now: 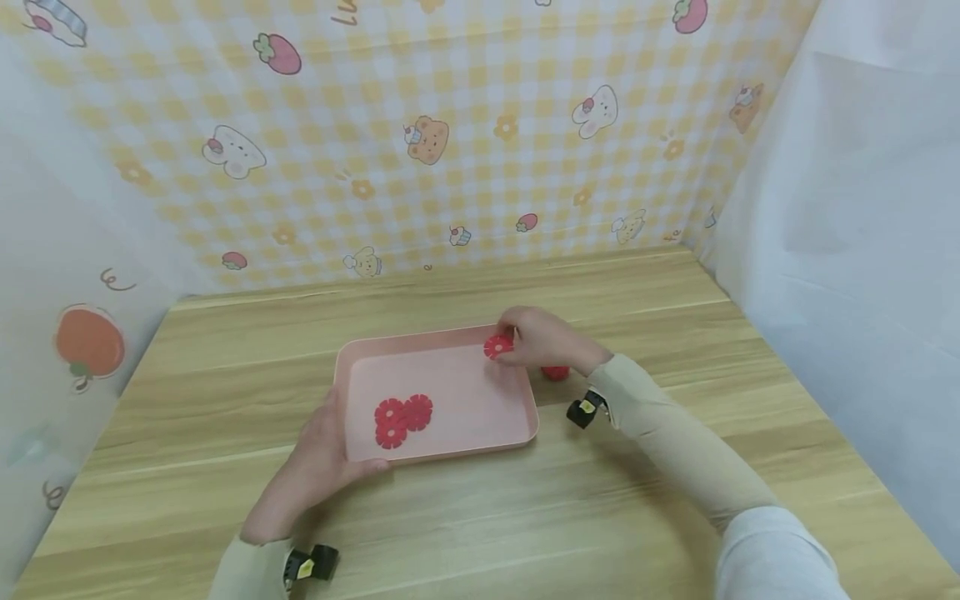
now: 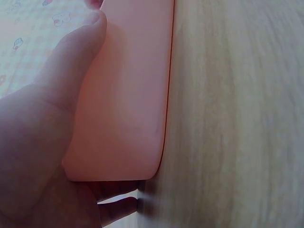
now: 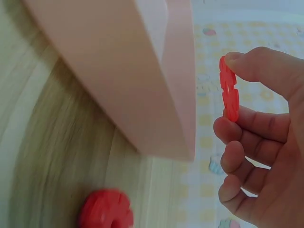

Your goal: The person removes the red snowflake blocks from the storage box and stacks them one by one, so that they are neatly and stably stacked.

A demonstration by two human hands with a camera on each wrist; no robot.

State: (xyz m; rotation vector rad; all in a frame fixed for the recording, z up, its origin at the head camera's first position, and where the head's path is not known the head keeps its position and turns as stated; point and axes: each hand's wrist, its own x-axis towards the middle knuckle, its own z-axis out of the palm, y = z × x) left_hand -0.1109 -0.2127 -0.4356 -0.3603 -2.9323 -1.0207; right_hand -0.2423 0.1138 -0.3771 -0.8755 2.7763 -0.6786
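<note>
A pink tray (image 1: pixel 450 371) lies on the table, with several red notched discs (image 1: pixel 391 436) clustered in its front left part. My left hand (image 1: pixel 321 446) holds the tray's front left corner. In the left wrist view, its thumb lies along the rim and its fingers reach round the tray's short side. Over the tray's back right corner, my right hand (image 1: pixel 542 337) pinches one red notched disc (image 3: pixel 230 89) between thumb and fingertips. The right wrist view shows that disc edge-on, above the rim and apart from it.
More red notched pieces (image 3: pixel 107 210) sit on the wooden table just outside the tray's right side, partly hidden by my right wrist in the head view. A yellow checked cloth (image 1: pixel 480 167) hangs behind the table, and white sheeting (image 1: pixel 847 208) hangs on the right.
</note>
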